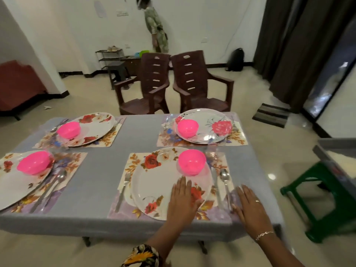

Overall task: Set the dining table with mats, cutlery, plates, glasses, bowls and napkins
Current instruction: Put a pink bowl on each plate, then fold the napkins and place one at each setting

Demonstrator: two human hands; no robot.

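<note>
Grey cloth covers the table (104,170) above glossy floor tiles (260,151). Left hand (183,199) lies flat on the round, floral near plate (154,185); right hand (250,207) lies flat at the right edge of the mat (125,213).

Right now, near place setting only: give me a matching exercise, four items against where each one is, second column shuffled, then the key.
Column A
1. left hand
2. right hand
3. fork
4. pink bowl

Column B
a. on the near mat, left of the near plate
b. flat on the near plate's near right rim
c. on the near plate's far right part
d. flat at the near mat's right edge, beside the spoon

Pairs: 1-b, 2-d, 3-a, 4-c
</note>
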